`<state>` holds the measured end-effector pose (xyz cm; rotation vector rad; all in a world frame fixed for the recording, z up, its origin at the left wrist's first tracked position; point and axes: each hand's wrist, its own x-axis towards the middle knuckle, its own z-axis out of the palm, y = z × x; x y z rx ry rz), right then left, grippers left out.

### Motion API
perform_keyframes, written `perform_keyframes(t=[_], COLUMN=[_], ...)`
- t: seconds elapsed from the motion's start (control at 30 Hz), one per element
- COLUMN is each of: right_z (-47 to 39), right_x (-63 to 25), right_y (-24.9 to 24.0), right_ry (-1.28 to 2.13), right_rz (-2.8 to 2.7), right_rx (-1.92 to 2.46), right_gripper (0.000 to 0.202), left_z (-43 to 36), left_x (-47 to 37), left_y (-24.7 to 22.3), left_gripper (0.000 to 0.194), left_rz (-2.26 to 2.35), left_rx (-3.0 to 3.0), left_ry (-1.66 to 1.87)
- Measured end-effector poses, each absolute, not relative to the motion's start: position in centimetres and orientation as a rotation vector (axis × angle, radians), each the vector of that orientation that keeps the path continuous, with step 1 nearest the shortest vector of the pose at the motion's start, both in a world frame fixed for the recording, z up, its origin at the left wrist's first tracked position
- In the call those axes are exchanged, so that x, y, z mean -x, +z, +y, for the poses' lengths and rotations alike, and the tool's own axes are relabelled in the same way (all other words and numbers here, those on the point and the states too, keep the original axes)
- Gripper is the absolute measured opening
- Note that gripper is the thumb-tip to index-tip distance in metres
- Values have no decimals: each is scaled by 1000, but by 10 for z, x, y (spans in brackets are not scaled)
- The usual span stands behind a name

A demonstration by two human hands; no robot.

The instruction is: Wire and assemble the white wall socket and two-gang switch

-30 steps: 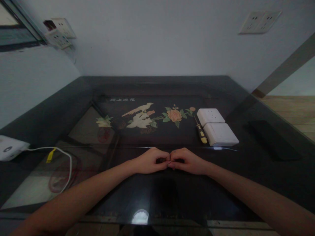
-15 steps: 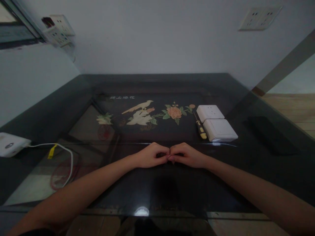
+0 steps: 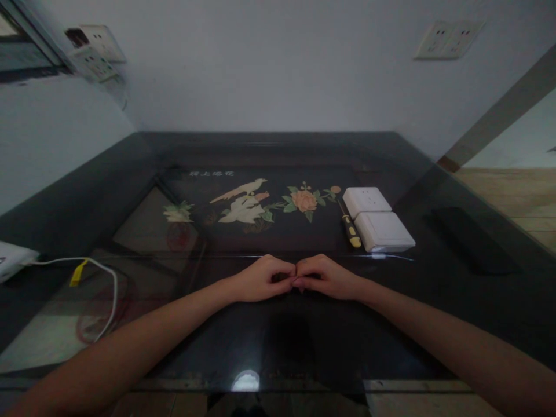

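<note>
Left hand and right hand, palms inward on the worktop, forearms converging, curled fingers drawn together, tips meeting.

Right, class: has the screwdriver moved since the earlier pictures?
No: judged against the flower, the screwdriver lies in the same place; only the view shifted.

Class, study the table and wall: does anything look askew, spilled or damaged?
At upper left, a socket unit looks askew, tilted and overlapping the wall socket; whether it is loose, I cannot tell. On the table, the screwdriver lies beside two white boxes and nothing looks spilled.
</note>
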<state>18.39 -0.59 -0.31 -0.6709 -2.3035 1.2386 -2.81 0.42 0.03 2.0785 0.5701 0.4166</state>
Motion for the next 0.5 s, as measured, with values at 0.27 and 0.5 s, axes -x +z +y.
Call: perform_keyframes(t=[0.27, 0.5], right_z=[-6, -6], right_x=[-184, -185], right_y=[-4, -6], right_ry=[1235, 1239], right_rz=[-2294, -2289], right_rx=[690, 681], right_gripper=[53, 51], left_z=[5, 5], left_x=[29, 28], left_y=[0, 0], left_gripper=[32, 32], left_rz=[582, 582], left_rx=[-2066, -2073], left_ry=[412, 402])
